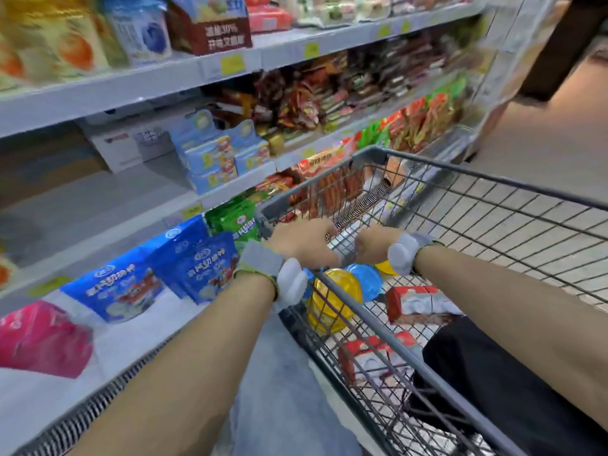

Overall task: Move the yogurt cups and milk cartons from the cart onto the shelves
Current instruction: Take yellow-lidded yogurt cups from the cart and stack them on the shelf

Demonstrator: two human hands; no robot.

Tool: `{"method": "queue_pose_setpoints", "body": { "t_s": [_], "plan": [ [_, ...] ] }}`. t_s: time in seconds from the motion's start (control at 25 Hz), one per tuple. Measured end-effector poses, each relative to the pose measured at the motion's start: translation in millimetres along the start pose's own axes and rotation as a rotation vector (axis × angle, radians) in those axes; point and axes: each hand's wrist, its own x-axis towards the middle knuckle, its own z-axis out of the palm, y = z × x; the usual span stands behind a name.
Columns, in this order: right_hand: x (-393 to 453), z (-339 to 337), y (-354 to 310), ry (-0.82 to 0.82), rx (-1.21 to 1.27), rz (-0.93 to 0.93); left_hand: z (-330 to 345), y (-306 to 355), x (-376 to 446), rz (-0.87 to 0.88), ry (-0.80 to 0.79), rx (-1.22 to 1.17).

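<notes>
Curling over the cart (368, 159) rim, the fingers (324, 230) of the left hand (304, 241) grip it; the right hand (373, 243) clasps the wire beside it. Yogurt cups (334, 302) and milk cartons (418, 302) lie inside, shelves (138, 83) just left.

Cups (335, 299) and cartons (418, 302) lie in cart (487, 179), shelves (131, 83) left.

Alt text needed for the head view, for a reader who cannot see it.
Both the left hand and right hand reach into a wire shopping cart beside chilled store shelves, though blur hides what their fingers hold. Yellow and blue-lidded yogurt cups and red-and-white milk cartons lie in the cart; blue pouches fill the lower shelf.
</notes>
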Motion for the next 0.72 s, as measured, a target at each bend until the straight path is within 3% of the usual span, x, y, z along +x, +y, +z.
{"method": "queue_pose_setpoints", "body": {
  "t_s": [0.16, 0.4, 0.56, 0.72],
  "plan": [
    [15, 37, 31, -0.029, -0.064, 0.039, 7, 2, 17, -0.049, -0.055, 0.186],
    [31, 69, 13, 0.036, -0.089, -0.001, 16, -4, 34, 0.019, -0.113, 0.16],
    [39, 63, 27, 0.188, 0.087, 0.199, 15, -4, 35, -0.025, -0.131, 0.136],
    [48, 76, 51, 0.112, 0.108, 0.389, 8, 3, 31, -0.101, -0.148, 0.066]
  ]
}}
